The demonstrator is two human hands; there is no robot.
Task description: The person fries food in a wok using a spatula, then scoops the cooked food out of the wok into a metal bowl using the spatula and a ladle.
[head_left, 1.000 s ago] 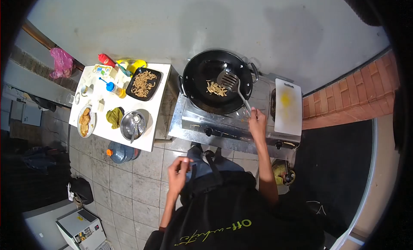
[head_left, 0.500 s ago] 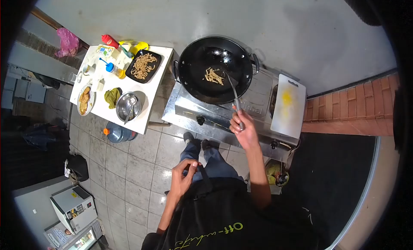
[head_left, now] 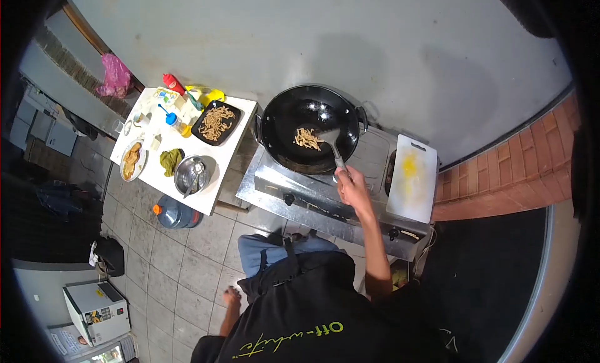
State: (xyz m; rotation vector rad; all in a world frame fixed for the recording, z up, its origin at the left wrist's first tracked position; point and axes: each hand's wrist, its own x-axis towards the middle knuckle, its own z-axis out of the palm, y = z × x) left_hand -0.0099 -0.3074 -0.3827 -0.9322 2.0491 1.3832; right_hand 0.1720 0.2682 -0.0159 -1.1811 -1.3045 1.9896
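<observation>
My right hand (head_left: 353,188) is closed around the handle of a metal wok spatula (head_left: 329,136). The spatula's flat blade rests inside a large black wok (head_left: 284,153), touching or just beside a small heap of pale brown strips (head_left: 307,138). The wok stands on the left burner of a steel gas stove (head_left: 269,189), and its bottom looks glossy. My left hand (head_left: 232,295) hangs low beside my body above the tiled floor. It is small and blurred, so its fingers cannot be made out, and I see nothing in it.
Left of the stove, a white table (head_left: 217,175) bears a black tray (head_left: 234,126) of similar strips, a steel bowl (head_left: 181,186), a plate of food (head_left: 141,161) and several bottles. A stained cutting board (head_left: 400,197) lies on the stove's right side. A water jug (head_left: 178,214) stands under the table.
The spatula blade has turned to show its flat face beside the strips. My left hand has dropped from my waist to my side, letting go of the strap there. The view has shifted.
</observation>
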